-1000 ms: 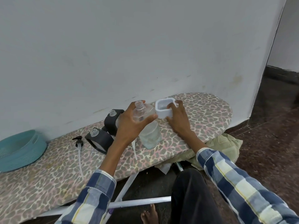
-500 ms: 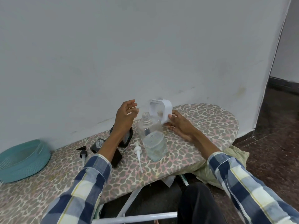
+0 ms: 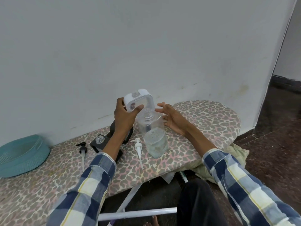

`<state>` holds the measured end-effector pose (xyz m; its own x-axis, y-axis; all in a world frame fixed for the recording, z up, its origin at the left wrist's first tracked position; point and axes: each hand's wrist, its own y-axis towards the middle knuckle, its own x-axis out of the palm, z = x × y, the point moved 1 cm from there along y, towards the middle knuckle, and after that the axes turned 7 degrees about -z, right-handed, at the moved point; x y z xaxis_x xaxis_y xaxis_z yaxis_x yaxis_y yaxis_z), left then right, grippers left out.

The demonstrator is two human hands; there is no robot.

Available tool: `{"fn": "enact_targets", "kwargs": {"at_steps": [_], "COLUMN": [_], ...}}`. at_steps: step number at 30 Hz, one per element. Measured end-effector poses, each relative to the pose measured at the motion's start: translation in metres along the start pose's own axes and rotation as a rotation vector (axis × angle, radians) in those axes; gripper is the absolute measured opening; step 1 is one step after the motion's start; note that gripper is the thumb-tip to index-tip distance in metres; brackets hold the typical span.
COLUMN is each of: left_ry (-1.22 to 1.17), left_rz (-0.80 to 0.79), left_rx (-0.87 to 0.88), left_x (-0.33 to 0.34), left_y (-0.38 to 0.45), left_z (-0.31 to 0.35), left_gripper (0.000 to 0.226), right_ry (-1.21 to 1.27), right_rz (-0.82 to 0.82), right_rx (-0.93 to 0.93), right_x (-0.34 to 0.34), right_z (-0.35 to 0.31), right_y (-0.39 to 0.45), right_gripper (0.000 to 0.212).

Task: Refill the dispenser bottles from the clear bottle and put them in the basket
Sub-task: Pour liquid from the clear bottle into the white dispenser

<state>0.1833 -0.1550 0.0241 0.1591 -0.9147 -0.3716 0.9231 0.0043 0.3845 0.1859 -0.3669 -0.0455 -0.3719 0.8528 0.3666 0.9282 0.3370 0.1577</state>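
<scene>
White dispenser bottle [image 3: 138,99] in left hand [image 3: 124,117]

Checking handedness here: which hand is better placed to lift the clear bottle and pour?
Right, likely. The right hand is open beside the clear bottle; the left hand already grips the white dispenser.

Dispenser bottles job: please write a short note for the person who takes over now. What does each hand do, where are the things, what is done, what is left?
Left hand: grips the white dispenser bottle, raised and tilted above the clear bottle.
Right hand: open, beside the clear bottle's shoulder, holding nothing.
Clear bottle: upright on the ironing board, uncapped, partly full.
Black dispenser bottles: lying on the board behind the left arm, the nearer one uncapped.
White pump and black pump: lying loose on the board.
Basket: at the board's left end, no bottles visible inside.
Done: caps off.
Left: refill, fit pumps, put bottles in basket.
</scene>
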Motion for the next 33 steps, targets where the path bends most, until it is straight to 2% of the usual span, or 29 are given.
{"fn": "enact_targets", "kwargs": {"at_steps": [2,4,6,8,11,14,16,20,25,30,33], "left_ry": [0.003,-0.014,-0.033,-0.01,0.079,0.146,0.173,0.218,0.269,0.302,0.28], "left_rz": [0.105,0.168,0.183,0.192,0.234,0.271,0.275,0.23,0.112,-0.002,-0.092], "left_rx": [0.018,0.025,0.044,0.074,0.128,0.138,0.135,0.123,0.076,0.029,0.056], "left_x": [-0.003,-0.004,-0.001,0.002,-0.001,-0.01,-0.017,-0.026,-0.017,-0.007,-0.002], "left_y": [-0.009,-0.018,-0.027,-0.038,-0.057,-0.075,-0.084,-0.101,-0.121,-0.126,-0.125], "left_z": [0.003,0.007,0.007,0.006,0.006,0.008,0.009,0.002,-0.007,-0.023,-0.026], "left_gripper": [0.059,0.057,0.054,0.052,0.055,0.057,0.057,0.059,0.06,0.068,0.062], "right_ry": [-0.037,-0.116,-0.227,-0.423,-0.619,-0.644,-0.666,-0.765,-0.918,-1.163,-1.313], "right_rz": [-0.027,-0.156,-0.298,-0.343,-0.236,-0.181,-0.127,-0.003,0.185,0.187,0.157], "right_rx": [0.005,0.017,0.053,0.107,0.126,0.049,0.008,-0.042,-0.138,-0.18,-0.163], "right_x": [0.004,0.004,0.007,0.011,0.023,0.036,0.043,0.044,0.041,0.027,0.015], "right_z": [0.0,0.002,0.006,0.01,0.015,0.015,0.015,0.022,0.001,-0.031,-0.049], "right_y": [-0.015,-0.031,-0.044,-0.051,-0.055,-0.062,-0.066,-0.076,-0.091,-0.097,-0.101], "right_gripper": [0.082,0.099,0.096,0.084,0.078,0.065,0.064,0.077,0.071,0.075,0.074]}}
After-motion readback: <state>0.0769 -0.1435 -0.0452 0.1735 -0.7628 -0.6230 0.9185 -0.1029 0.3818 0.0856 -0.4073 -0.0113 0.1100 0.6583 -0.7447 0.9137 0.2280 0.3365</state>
